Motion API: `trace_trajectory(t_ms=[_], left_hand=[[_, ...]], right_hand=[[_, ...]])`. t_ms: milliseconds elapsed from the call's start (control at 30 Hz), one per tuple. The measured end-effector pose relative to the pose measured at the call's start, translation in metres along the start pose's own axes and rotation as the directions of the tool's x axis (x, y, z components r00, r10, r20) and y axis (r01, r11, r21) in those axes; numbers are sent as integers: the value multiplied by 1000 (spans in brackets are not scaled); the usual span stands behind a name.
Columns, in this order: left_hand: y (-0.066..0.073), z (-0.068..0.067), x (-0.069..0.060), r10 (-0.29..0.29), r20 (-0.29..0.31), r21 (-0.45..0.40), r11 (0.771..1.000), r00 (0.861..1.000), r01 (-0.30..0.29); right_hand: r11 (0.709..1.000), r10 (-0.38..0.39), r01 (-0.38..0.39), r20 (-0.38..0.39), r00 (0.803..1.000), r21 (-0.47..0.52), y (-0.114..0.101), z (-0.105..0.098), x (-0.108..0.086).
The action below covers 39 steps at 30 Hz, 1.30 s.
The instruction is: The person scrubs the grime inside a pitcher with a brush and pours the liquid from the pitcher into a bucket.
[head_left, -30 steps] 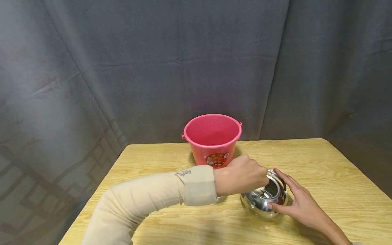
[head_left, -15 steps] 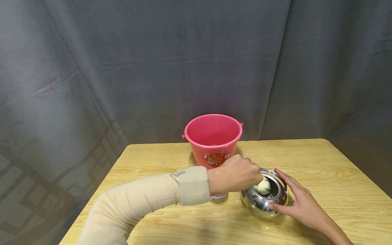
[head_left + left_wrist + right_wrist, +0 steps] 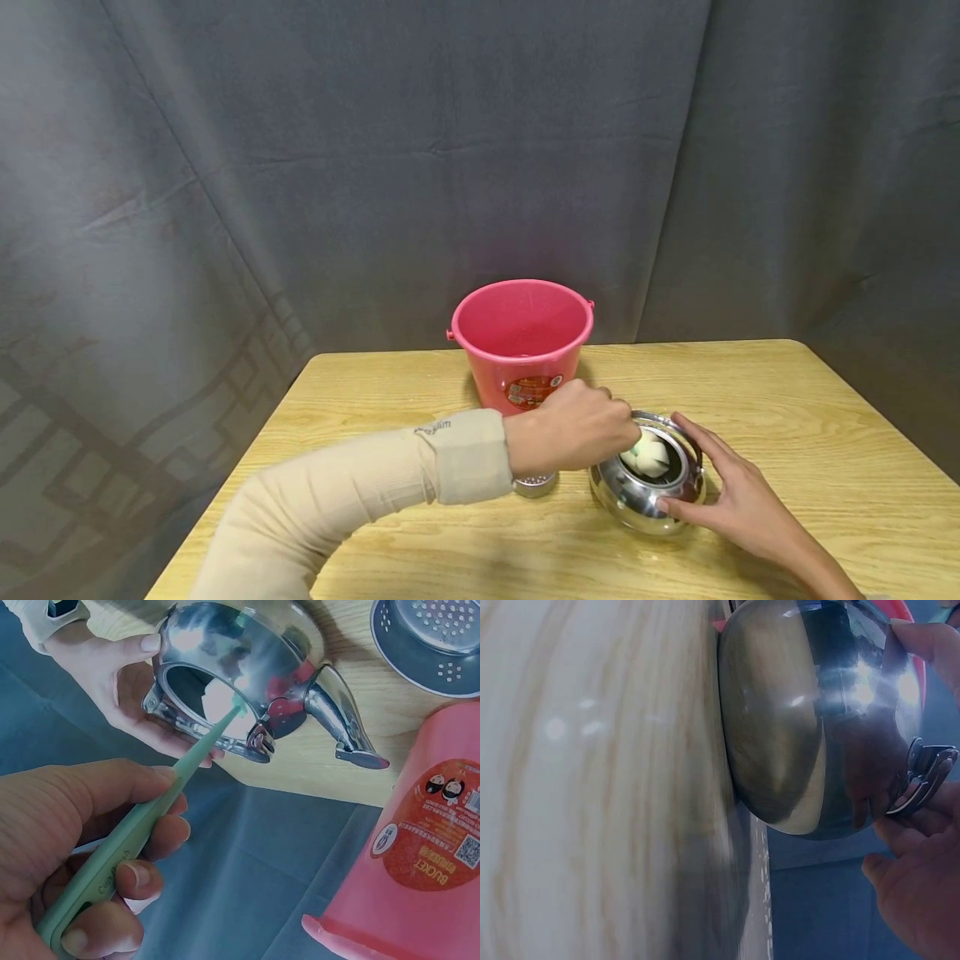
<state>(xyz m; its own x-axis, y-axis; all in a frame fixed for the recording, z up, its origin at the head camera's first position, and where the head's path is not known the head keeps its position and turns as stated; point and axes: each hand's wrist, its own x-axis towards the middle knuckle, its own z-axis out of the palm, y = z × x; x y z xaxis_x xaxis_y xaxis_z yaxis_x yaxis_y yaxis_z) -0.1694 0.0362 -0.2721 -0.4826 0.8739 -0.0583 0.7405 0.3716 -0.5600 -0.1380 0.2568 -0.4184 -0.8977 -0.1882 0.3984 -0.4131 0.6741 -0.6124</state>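
My left hand [image 3: 573, 425] grips the pale green handle of a cup brush [image 3: 127, 847], slanting toward a shiny steel kettle [image 3: 637, 504]. In the kettle's round mouth sits the brush's white sponge head [image 3: 651, 457], partly hidden below the rim. My right hand [image 3: 738, 496] holds the kettle from the right, thumb on the near side and fingers on the far side. The kettle stands on the table with its lid off; its spout [image 3: 341, 712] shows in the left wrist view. The kettle's rounded side fills much of the right wrist view.
Behind my left hand stands a pink bucket [image 3: 491, 379] with a red label. A perforated steel strainer [image 3: 534, 485] lies on the wooden table [image 3: 420, 542], partly under my left wrist. Grey curtains [image 3: 375, 167] hang behind the table and along its sides.
My left hand has shifted a little left, bringing the sponge head into view at the kettle's mouth. More of the strainer shows. My right hand and the kettle have barely moved.
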Motion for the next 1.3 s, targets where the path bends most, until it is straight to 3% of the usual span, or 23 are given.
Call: trace_trajectory(t_ms=[833, 1300], left_hand=[[4, 12, -4, -64, -2, -67, 996, 998, 64], [-1, 19, -5, -93, -12, -160, 983, 996, 90]], right_hand=[[1000, 0, 0, -9, 1000, -11, -1, -1, 0], [1000, 8, -8, -8, 1000, -24, 0, -1, -1]])
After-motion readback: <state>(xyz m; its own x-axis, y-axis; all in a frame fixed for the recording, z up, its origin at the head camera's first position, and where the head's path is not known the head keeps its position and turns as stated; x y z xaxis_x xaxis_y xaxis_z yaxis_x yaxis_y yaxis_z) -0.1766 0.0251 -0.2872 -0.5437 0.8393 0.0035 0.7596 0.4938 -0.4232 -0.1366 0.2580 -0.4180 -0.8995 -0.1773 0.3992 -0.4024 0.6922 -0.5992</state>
